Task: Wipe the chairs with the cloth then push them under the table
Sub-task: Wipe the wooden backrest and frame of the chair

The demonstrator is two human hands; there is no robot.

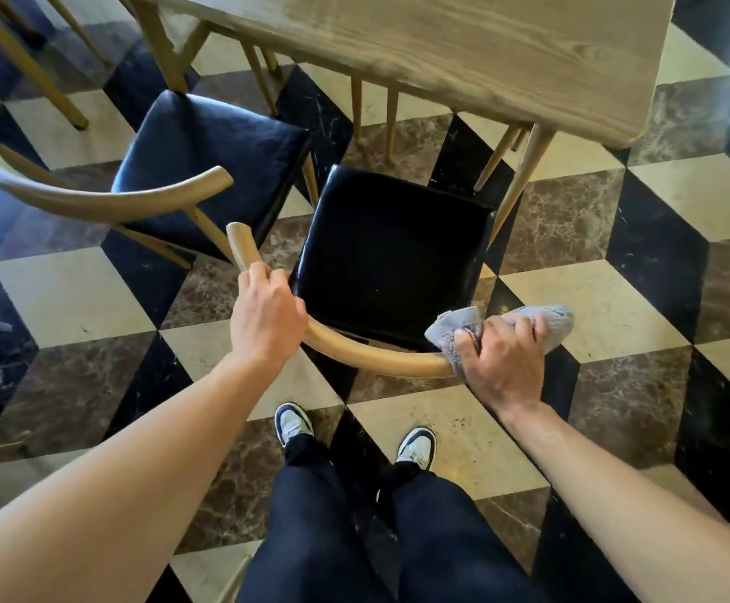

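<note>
Head view: second chair (206, 163) (pulled out) crowds wiped chair's (393, 237) left.

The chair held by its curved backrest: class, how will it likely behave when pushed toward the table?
The chair probably slides easily, since the tiled floor looks polished. Its thin splayed legs may catch on grout lines. Both hands grip the backrest, so it should track straight.
</note>
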